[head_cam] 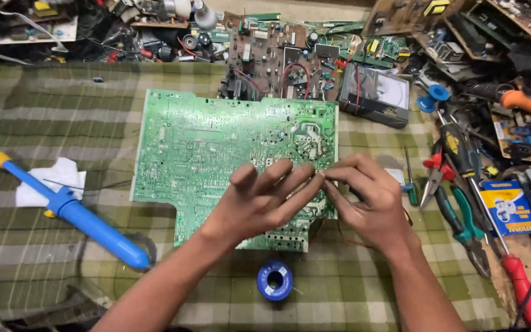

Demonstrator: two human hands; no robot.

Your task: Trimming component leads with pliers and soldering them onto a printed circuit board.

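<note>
Big green circuit board (216, 147) is lying solder-side up in the middle of a green plaid cloth (62, 110), and both hands are over its lower right part. The left hand (259, 200) is spread flat, fingers fanned out and resting on the board, nothing in it. The right hand (364, 197) sits just beside it at the board's right edge, thumb and forefinger pressed together in a pinch right where they meet the left fingertips. Can't really tell what's being pinched, it's too small at this angle, maybe a thin wire or a component lead.

Just below the board, near the wrists, there's a small blue spool of solder (275, 280) sitting on the cloth. Off to the left, well apart from the hands, a blue soldering iron with a yellow tip end (69, 209) lies diagonally, partly on a crumpled white tissue (44, 181).

Right of the hands is a pile of tools: pliers with red handles (432, 175), cutters with green handles (462, 218), a red-handled screwdriver (523, 289) and a small blue and yellow packet (508, 206). Behind the green board, a brown board full of components (271, 58) and a dark meter with a white dial face (376, 92) touch its far edge.
</note>
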